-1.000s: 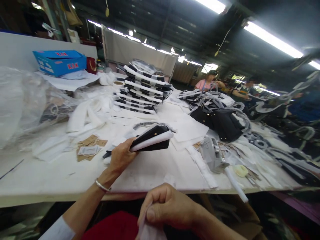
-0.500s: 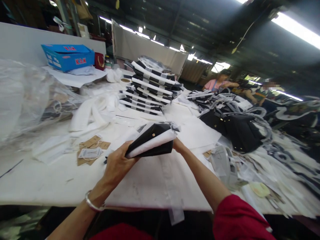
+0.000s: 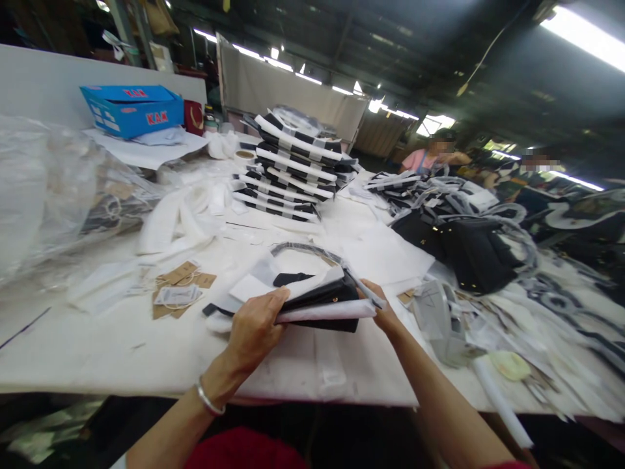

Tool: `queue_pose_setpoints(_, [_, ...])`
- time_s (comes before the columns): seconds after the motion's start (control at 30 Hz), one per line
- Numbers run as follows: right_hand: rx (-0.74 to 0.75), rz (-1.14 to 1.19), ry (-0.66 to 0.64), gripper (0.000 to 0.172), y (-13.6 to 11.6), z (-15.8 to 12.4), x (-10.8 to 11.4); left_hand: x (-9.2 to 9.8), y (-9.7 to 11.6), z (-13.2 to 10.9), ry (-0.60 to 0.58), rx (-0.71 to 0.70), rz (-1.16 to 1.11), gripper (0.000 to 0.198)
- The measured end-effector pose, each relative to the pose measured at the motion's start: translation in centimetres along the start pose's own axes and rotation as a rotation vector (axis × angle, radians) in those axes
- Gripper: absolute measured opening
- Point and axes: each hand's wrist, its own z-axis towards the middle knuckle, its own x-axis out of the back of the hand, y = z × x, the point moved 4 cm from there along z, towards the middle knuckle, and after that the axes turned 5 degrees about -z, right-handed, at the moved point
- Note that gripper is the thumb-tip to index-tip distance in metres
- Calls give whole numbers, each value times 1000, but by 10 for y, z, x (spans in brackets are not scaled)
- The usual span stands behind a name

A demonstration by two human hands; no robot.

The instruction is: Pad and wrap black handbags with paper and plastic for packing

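Between my two hands is a black handbag (image 3: 322, 294), folded flat with white padding sheets along it and a small gold stud on its side. Its grey-wrapped handle loops up behind it. My left hand (image 3: 258, 322) is closed on the near left end of the bag, thumb on top. At the right end, my right hand (image 3: 378, 306) grips the bag's edge, with its fingers partly hidden behind the bag. Brown cardboard tags (image 3: 178, 290) with white strings lie on the table to the left of my left hand.
A stack of black bags with white wrap (image 3: 295, 169) stands behind. More black bags (image 3: 469, 251) are heaped at right, beside a grey tape dispenser (image 3: 437, 319). A blue box (image 3: 131, 112) sits back left, near clear plastic (image 3: 43, 189). A person (image 3: 424, 156) is in the background.
The bag has come lower and nearer, tilting so that its top and looped handle now show. Both hands have moved slightly right and down with it.
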Motion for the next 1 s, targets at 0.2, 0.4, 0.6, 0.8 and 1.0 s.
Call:
queue_pose_setpoints(0.2, [-380,194,-277,52,68,-116,-19,-28,30,-15,-100,-225,107,44])
queue_pose_setpoints(0.4, [-354,229,-220,62,59,-141,-63,-32,32,-15,-127,-209,117,42])
queue_pose_setpoints(0.6, [-428,219,-332,44,33,-137,-99,-28,26,-7,-172,-152,62,49])
queue_pose_setpoints(0.8, [-391,394,-620,50,-5,-162,-93,-34,31,-12,-164,-207,133,39])
queue_pose_setpoints(1.0, [-247,-92,-496,33,-58,-151,-12,-41,41,-31,-167,-285,222,34])
